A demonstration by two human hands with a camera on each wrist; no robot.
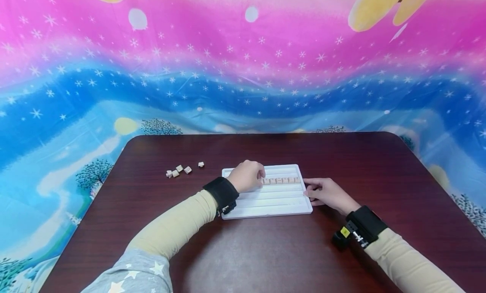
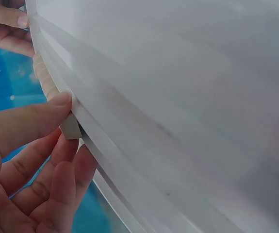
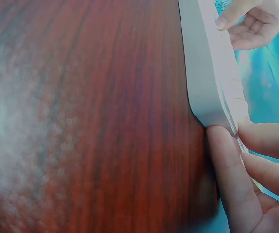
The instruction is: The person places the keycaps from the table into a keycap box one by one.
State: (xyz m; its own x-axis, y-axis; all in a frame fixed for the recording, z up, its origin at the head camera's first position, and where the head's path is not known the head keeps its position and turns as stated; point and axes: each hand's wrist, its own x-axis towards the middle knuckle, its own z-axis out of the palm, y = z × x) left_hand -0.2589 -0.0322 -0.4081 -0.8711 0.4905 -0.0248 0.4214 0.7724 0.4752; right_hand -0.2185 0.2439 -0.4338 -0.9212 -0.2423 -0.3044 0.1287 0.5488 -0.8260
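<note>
A white tray (image 1: 271,211) with raised parallel ridges lies on the table. My left hand (image 1: 247,176) is over its left half, pinching a beige keycap (image 2: 71,128) between thumb and fingers, close against a ridge. From there a row of beige keycaps (image 1: 280,181) runs rightward along one groove to the tray's right side. My right hand (image 1: 327,194) grips the right edge of the tray, thumb and fingers on either side of the rim in the right wrist view.
Several loose keycaps (image 1: 187,170) lie scattered on the dark wood table (image 1: 243,259), left of the tray. Behind the table hangs a colourful printed cloth (image 1: 228,73). Black camera straps are around both wrists.
</note>
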